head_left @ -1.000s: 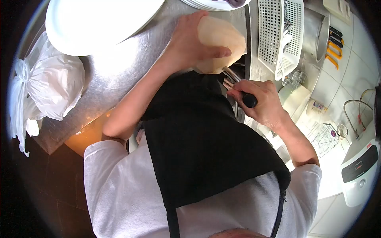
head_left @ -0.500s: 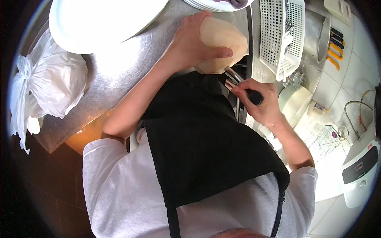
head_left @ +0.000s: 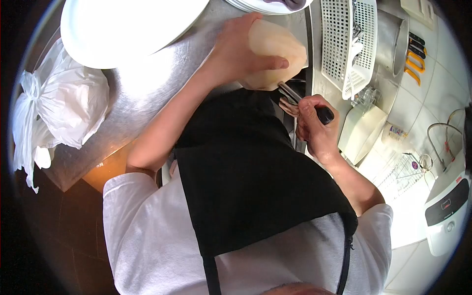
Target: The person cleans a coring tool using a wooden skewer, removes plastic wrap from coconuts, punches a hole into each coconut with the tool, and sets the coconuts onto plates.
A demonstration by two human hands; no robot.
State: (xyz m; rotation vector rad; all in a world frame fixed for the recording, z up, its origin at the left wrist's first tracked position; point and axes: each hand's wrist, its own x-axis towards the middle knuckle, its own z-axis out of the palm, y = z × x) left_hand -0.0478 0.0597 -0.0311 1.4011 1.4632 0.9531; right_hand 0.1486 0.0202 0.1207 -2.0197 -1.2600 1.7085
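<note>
My left hand (head_left: 236, 51) is wrapped over a large, pale, peeled fruit (head_left: 278, 49), thumb across its near side. Flat facets run along its cream-coloured surface. In my right hand (head_left: 317, 130) is a peeler (head_left: 291, 92) with a metal front and a black handle end (head_left: 325, 115) sticking out of the fist. The peeler's tip is right at the lower right edge of the fruit. Below both hands spreads the black apron (head_left: 265, 182) I wear.
Large white plates (head_left: 128, 29) lie on the steel counter (head_left: 152, 73) at left, with a tied white plastic bag (head_left: 73, 103) beside them. A perforated white basket (head_left: 337, 49) holds cutlery on the right. Orange-handled tools (head_left: 416, 63) hang on the tiled wall.
My right hand has drawn slightly down and turned, its fist now closer around the peeler's handle. My left hand and the fruit have barely moved.
</note>
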